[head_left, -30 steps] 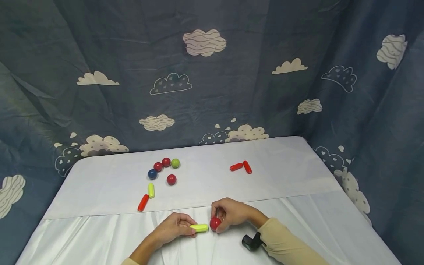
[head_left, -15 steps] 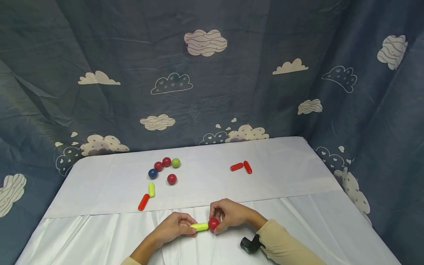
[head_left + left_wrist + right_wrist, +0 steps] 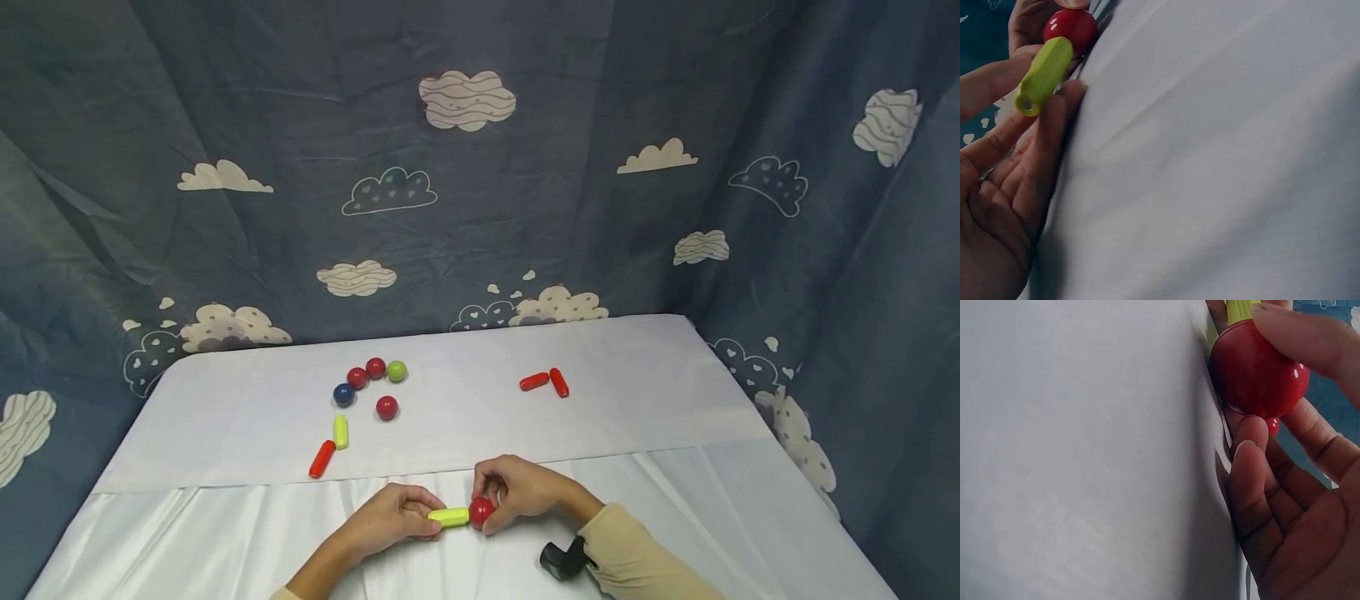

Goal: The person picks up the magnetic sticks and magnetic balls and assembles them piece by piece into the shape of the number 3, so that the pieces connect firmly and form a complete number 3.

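My left hand (image 3: pixel 392 520) pinches a yellow-green ribbed stick (image 3: pixel 448 517) between thumb and fingers, low over the white cloth. In the left wrist view a small hole shows in the near end of this stick (image 3: pixel 1045 76). My right hand (image 3: pixel 525 492) grips a glossy red ball (image 3: pixel 482 512) with thumb and fingers. Stick and ball meet end to end; the right wrist view has the red ball (image 3: pixel 1259 370) against the stick's tip (image 3: pixel 1241 309). Whether they are locked together cannot be told.
Behind on the table (image 3: pixel 637 400) lie a blue ball (image 3: pixel 344 395), a green ball (image 3: pixel 397 372) and several red balls (image 3: pixel 387 407). Nearer are another yellow-green stick (image 3: pixel 341 432) and a red stick (image 3: pixel 322 459). Two red sticks (image 3: pixel 535 382) lie right of centre. A patterned curtain (image 3: pixel 480 208) hangs behind.
A second ago a small gap separated the red ball from the yellow-green stick. My right hand has moved slightly left, bringing the ball against the stick's end. The left hand has barely moved.
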A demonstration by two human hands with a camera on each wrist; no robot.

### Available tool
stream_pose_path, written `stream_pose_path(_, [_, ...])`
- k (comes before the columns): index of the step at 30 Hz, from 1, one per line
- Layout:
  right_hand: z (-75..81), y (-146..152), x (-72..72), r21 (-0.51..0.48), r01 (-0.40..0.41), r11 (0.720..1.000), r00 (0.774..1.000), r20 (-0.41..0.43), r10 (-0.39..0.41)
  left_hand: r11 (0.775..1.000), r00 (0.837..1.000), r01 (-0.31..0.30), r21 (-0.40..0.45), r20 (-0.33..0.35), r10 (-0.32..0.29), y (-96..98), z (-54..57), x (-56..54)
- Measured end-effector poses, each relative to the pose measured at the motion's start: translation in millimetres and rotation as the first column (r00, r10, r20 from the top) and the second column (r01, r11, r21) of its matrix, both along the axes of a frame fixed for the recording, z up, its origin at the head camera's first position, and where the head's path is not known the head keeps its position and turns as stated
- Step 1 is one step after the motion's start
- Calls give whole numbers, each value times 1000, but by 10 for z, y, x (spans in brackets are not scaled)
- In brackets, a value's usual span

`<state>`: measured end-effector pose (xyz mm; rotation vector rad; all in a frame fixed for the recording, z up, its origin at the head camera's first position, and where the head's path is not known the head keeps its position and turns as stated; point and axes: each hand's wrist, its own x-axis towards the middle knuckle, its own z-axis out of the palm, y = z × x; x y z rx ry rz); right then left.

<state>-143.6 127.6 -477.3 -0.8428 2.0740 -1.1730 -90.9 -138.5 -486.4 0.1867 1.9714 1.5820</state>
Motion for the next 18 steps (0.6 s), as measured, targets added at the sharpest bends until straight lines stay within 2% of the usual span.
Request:
stream_pose_path(3, [8, 3, 8, 9, 14, 1000, 1000, 18, -14, 999, 999, 20, -33, -47, -22, -46, 56, -16])
stream_pose_path(6, [9, -21, 1, 28, 23, 999, 1000, 18, -23, 993, 984, -8, -120, -179, -14, -147, 152, -51])
stream_pose_path(8, [13, -12, 4, 42, 32, 999, 999, 15, -33, 978, 960, -62, -198, -279, 4, -188, 220, -99])
stream_pose_path(10, [12, -6, 4, 45, 36, 998, 999, 14, -36, 952, 927, -142, -270, -373, 32, -219, 291, -155])
stream_pose_path(13, [8, -2, 2, 42, 36, 998, 999, 18, -37, 915, 892, -266, -303, -438, 114, -241, 378, -269])
stream_pose_path(18, [-6, -5, 1, 38, 35, 999, 999, 34, -37, 853, 820, -439, -281, -513, 253, -249, 459, -500])
